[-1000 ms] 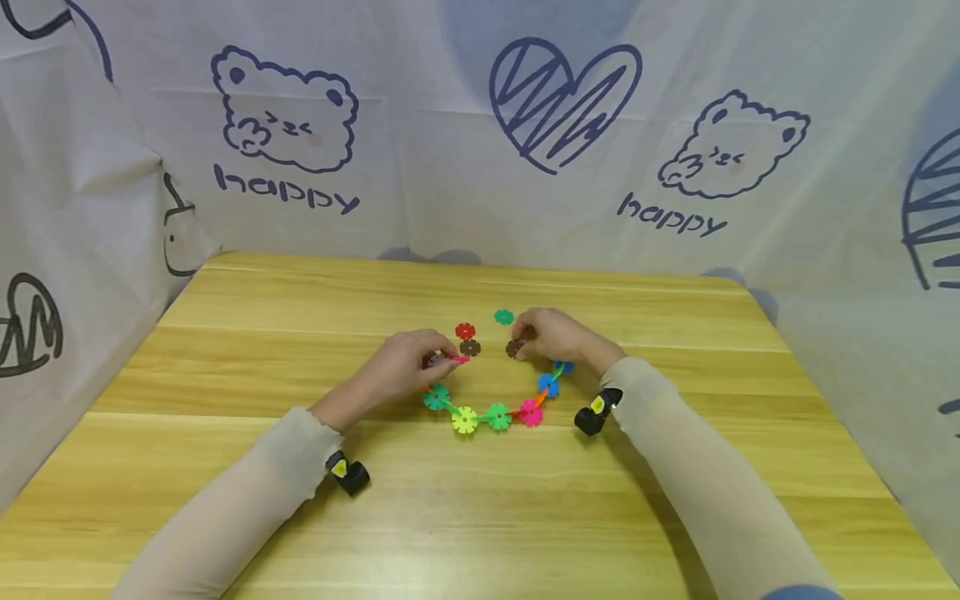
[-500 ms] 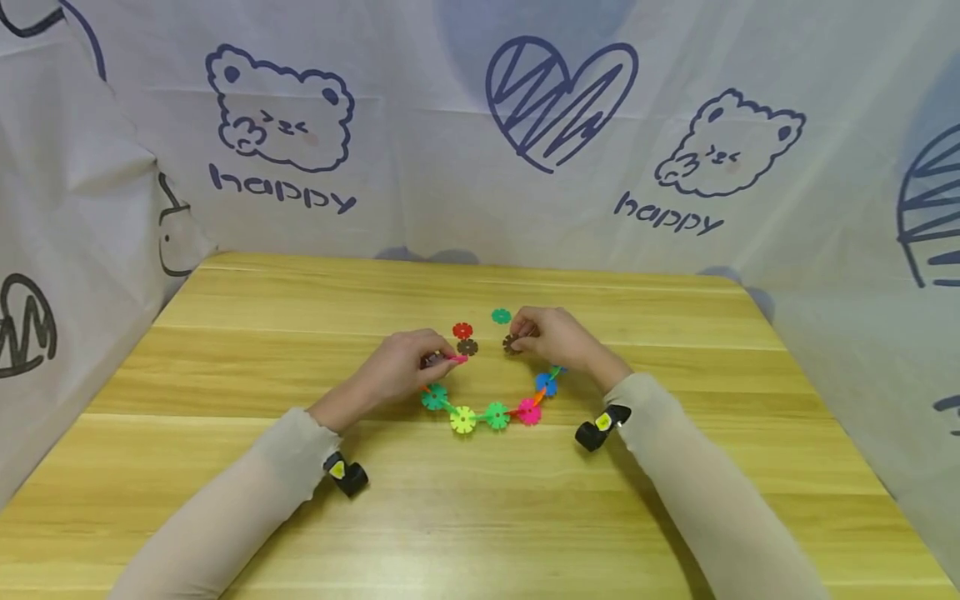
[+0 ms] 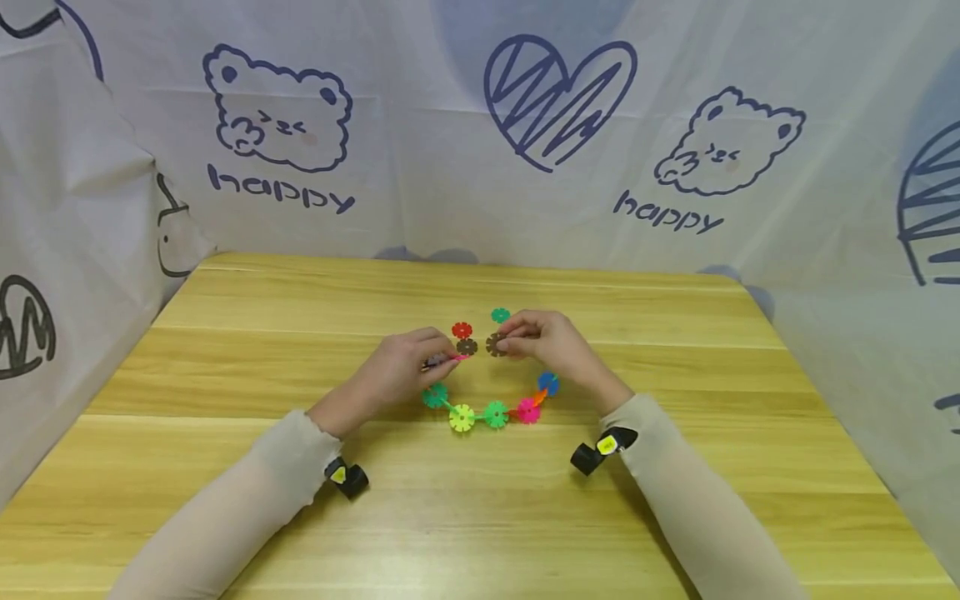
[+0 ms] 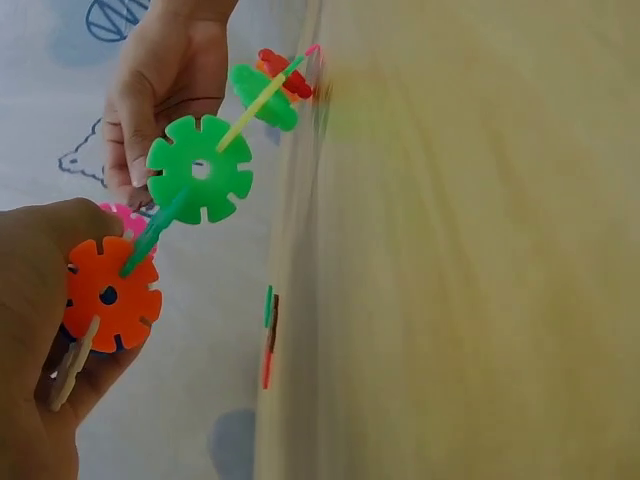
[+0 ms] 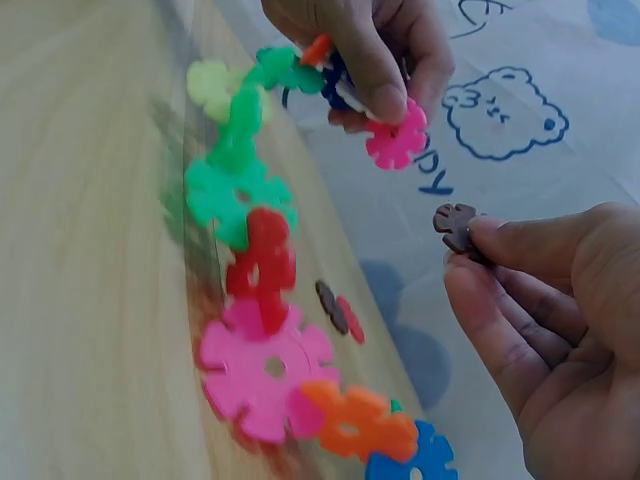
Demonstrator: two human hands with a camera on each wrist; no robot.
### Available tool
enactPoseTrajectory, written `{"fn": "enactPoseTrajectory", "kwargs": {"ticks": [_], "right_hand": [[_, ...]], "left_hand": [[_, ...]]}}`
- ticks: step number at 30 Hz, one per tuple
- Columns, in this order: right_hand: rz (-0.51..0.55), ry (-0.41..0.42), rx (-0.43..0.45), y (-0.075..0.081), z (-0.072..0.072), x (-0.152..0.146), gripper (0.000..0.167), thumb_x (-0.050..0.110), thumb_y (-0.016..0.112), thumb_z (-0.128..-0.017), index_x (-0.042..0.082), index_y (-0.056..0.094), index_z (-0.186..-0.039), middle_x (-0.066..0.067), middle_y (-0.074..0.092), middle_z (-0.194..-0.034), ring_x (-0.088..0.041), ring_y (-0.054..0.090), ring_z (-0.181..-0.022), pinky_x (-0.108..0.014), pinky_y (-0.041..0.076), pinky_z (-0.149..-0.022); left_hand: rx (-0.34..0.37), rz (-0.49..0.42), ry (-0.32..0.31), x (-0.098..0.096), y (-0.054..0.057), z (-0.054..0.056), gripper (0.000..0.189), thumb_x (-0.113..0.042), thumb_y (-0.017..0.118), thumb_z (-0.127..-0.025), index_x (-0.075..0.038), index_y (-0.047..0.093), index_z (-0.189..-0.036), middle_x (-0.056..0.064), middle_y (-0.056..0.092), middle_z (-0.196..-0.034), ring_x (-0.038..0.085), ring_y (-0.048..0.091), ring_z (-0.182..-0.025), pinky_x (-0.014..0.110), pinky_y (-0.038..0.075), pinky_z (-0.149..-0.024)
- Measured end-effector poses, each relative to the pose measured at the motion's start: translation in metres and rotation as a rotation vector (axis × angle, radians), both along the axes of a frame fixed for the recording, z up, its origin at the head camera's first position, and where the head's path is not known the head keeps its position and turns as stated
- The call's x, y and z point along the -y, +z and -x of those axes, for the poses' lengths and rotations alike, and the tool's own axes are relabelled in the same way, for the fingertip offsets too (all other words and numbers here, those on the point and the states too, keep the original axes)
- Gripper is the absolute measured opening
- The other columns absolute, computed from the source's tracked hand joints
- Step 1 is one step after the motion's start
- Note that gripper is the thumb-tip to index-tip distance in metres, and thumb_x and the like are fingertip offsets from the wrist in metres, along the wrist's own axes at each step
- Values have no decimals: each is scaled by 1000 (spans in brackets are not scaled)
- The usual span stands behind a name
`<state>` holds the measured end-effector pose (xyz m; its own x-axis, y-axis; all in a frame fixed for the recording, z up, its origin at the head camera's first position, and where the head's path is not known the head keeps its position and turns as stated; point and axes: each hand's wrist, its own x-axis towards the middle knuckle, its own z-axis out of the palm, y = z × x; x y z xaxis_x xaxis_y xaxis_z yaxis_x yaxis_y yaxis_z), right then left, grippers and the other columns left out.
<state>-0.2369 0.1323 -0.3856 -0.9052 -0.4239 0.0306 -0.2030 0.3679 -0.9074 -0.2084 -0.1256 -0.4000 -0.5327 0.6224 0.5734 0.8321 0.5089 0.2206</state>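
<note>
A chain of slotted plastic snowflake discs curves along the table, with a yellow disc and a hot-pink disc among its links. My left hand grips the chain's left end, where a pink disc sticks out past the thumb. An orange disc lies against that hand in the left wrist view. Between thumb and fingertips, my right hand pinches a loose brown disc, held a short gap from the pink one. A blue disc at the chain's right end sits below the right hand.
Beyond the hands, a red disc, another brown disc and a teal disc lie loose on the wooden table. A white cloth with bear and heart drawings hangs behind the table's far edge.
My right hand has moved left, bringing the brown disc off to the left and closer to the pink disc. The left hand stays nearly still with the chain end.
</note>
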Motion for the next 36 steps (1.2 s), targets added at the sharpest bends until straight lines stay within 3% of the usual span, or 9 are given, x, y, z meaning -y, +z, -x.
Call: {"fn": "enactPoseTrajectory", "kwargs": {"ticks": [7, 19, 26, 36], "right_hand": [[95, 48, -2, 4, -13, 3, 15, 6, 66, -93, -1, 67, -107, -13, 71, -95, -46, 66, -89, -53, 55, -78], [133, 126, -62, 11, -25, 5, 12, 3, 65, -93, -3, 65, -104, -14, 71, -94, -49, 64, -89, -57, 53, -78], [116, 122, -78, 12, -27, 6, 13, 5, 66, -93, -1, 66, -104, -12, 71, -94, -48, 65, -88, -55, 53, -78], [132, 97, -99, 15, -34, 7, 11, 4, 67, -92, -2, 67, -101, -12, 72, -92, -49, 65, -88, -56, 53, -78]], "left_hand": [[-181, 31, -71, -4, 7, -5, 9, -7, 75, -86, -7, 71, -94, 3, 68, -93, 11, 65, -72, 20, 54, -63], [-273, 25, -102, -7, 11, -8, 15, -7, 79, -81, -4, 73, -95, 5, 68, -92, 13, 67, -75, 21, 55, -65], [-306, 53, -105, -8, 16, -12, 11, -9, 77, -84, -4, 74, -95, 5, 69, -92, 14, 68, -78, 21, 56, -69], [-428, 53, -123, -10, 17, -15, 13, -6, 79, -81, -4, 75, -93, 6, 71, -92, 16, 69, -76, 24, 57, -68]]}}
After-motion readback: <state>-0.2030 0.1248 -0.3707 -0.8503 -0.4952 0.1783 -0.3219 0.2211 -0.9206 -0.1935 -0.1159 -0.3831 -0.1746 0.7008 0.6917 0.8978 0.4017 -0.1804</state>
